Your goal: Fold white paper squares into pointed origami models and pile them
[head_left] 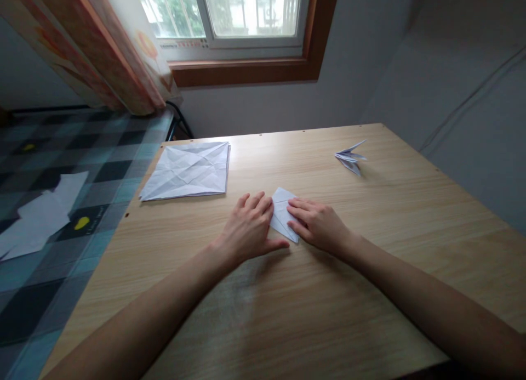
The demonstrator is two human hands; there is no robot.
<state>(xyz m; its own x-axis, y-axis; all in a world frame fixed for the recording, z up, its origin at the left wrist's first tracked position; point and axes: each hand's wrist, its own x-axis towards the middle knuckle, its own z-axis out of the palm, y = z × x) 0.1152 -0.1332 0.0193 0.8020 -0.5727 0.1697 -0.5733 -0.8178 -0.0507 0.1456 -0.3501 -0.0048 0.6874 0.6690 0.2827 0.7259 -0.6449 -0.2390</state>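
A small folded piece of white paper (282, 213) lies on the wooden table (370, 248) between my two hands. My left hand (249, 229) rests flat on its left edge, fingers stretched out together and thumb pointing right beneath it. My right hand (318, 223) presses its right side with extended fingers. Part of the paper is hidden under both hands.
A stack of creased white square sheets (187, 170) lies at the table's far left. A finished folded paper figure (350, 157) sits at the far right. Left of the table is a checked bedspread (61, 166) with loose white papers (41, 213). A window and curtain are behind.
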